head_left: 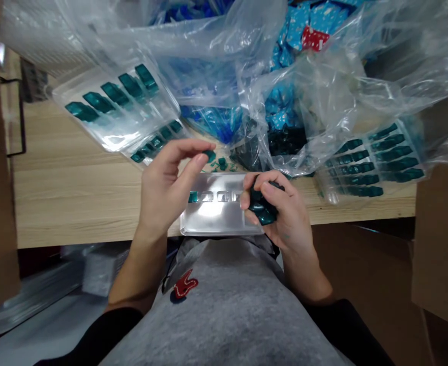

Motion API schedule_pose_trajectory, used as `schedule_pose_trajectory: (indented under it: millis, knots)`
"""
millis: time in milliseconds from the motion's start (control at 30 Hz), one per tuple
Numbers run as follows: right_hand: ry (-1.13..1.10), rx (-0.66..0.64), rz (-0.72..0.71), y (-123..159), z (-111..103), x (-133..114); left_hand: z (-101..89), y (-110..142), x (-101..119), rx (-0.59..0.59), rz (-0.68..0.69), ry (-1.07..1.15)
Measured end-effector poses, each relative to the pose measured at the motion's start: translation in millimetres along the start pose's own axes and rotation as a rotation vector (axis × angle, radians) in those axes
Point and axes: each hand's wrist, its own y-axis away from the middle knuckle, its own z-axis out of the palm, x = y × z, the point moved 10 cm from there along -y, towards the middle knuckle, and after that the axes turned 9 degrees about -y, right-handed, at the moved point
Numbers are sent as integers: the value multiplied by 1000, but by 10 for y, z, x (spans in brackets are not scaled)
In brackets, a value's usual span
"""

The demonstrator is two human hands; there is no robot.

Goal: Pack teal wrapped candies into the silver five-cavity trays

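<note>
A clear plastic tray point(216, 218) with a row of small pockets lies at the near edge of the wooden table point(75, 188). One teal piece point(193, 196) sits in its leftmost pocket. My left hand point(168, 185) hovers above the tray's left end and pinches a small teal piece point(209, 155) between thumb and forefinger. My right hand point(277, 213) rests at the tray's right end, curled round a handful of teal pieces point(262, 208).
Filled trays of teal pieces lie at the back left point(113, 101) and at the right point(372, 162). Clear plastic bags point(285, 86) with blue and teal packets crowd the back. Loose teal pieces point(224, 163) lie behind the tray. Cardboard boxes point(441, 239) stand on both sides.
</note>
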Motion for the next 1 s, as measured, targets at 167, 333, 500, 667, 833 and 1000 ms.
schedule_pose_trajectory:
  millis: [167,333,500,667,833,1000]
  knots:
    - [30,9,61,28,-13,45,81,-34,290,-85,149,-52]
    - [55,-10,114,5,85,144,196,232,633,-240,292,-205]
    - [151,30,127,-52,95,179,234,272,665,-246,332,-372]
    - [141,-23,138,-78,153,237,205,154,657,-209,294,-371]
    - [134,8,144,-79,157,260,208,137,763,-185,371,-434]
    - [108,39,67,-119,153,160,102,140,583,-99,196,-211]
